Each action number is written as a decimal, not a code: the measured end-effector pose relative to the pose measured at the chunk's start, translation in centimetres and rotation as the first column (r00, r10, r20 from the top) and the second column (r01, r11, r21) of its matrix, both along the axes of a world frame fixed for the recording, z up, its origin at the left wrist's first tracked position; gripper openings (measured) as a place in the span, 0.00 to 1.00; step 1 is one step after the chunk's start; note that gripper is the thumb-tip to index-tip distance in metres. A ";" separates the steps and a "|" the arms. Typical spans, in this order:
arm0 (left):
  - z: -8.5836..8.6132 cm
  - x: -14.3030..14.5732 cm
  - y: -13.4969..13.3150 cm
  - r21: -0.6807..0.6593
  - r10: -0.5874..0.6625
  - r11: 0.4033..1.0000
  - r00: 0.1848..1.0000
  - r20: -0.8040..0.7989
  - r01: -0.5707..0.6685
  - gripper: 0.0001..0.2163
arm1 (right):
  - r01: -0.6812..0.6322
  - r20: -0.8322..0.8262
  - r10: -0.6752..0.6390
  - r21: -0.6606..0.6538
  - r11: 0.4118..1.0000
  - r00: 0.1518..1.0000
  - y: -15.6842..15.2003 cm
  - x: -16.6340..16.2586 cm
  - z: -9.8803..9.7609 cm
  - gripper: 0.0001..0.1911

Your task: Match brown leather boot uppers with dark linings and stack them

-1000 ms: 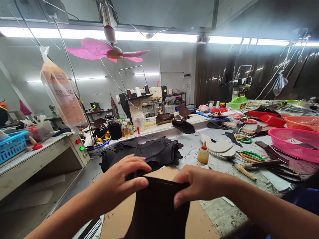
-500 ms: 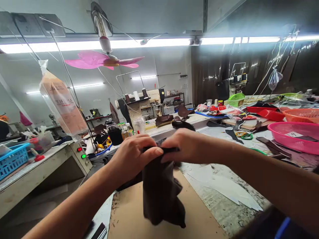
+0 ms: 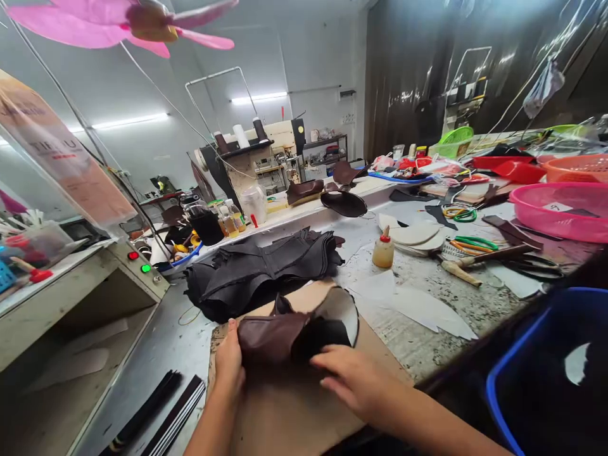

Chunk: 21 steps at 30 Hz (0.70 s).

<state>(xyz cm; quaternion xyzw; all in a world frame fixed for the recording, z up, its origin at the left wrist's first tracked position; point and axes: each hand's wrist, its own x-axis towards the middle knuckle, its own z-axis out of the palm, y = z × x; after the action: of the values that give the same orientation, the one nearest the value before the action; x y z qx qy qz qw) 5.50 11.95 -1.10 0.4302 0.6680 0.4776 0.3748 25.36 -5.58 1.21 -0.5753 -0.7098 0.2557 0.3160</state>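
A dark brown leather shoe upper (image 3: 273,339) lies on its side on the tan board, its dark opening facing right and a pale lining showing at the far side. My left hand (image 3: 228,364) grips its left end, thumb up along the edge and the other fingers partly hidden. At the near edge of the opening is my right hand (image 3: 356,383), thumb and fingers apart; I cannot tell whether the fingertips touch the leather. Just beyond the board sits a stack of black leather pieces (image 3: 266,263).
A glue bottle (image 3: 382,252) with a red cap stands right of the stack. White sheets (image 3: 418,307), a hammer (image 3: 463,272) and scissors (image 3: 532,265) lie to the right. A blue-rimmed bin (image 3: 496,386) is at lower right; black strips (image 3: 147,408) lie at lower left.
The leather upper has come down from hanging between both hands to lying on the board. My right hand has released its top edge and moved to the opening. The view has tilted down.
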 end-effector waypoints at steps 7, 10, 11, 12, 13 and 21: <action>-0.5 -0.1 1.2 -0.182 -0.004 0.983 0.992 0.128 0.027 0.18 | 0.154 -0.154 -0.112 0.296 0.943 0.982 1.3 -1.5 -1.1 0.09; -0.5 -0.2 1.3 -0.199 -0.035 0.978 0.990 0.137 0.062 0.17 | 0.169 -0.161 -0.126 0.293 0.941 0.979 1.9 -2.8 -1.1 0.09; -0.5 -0.2 1.3 -0.201 -0.046 0.977 0.989 0.139 0.073 0.17 | 0.164 -0.135 -0.134 0.246 0.955 0.982 2.2 -3.1 -1.1 0.09; -0.6 -0.2 1.3 -0.202 -0.055 0.976 0.989 0.140 0.082 0.17 | 0.154 -0.103 -0.136 0.193 0.969 0.985 2.4 -3.3 -1.1 0.08; -0.6 -0.2 1.3 -0.201 -0.060 0.976 0.988 0.140 0.088 0.17 | 0.140 -0.073 -0.130 0.149 0.979 0.989 2.8 -3.5 -1.2 0.08; -0.3 0.3 1.2 -0.177 -0.046 0.982 0.990 0.132 0.070 0.16 | 0.030 -0.016 -0.026 0.388 0.921 1.000 4.5 -3.4 -1.6 0.13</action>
<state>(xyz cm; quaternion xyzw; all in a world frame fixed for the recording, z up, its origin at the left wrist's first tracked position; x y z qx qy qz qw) 5.79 13.14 -1.36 0.3822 0.6707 0.4301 0.4682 21.95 -1.11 -0.41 -0.5100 -0.7364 0.1084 0.4312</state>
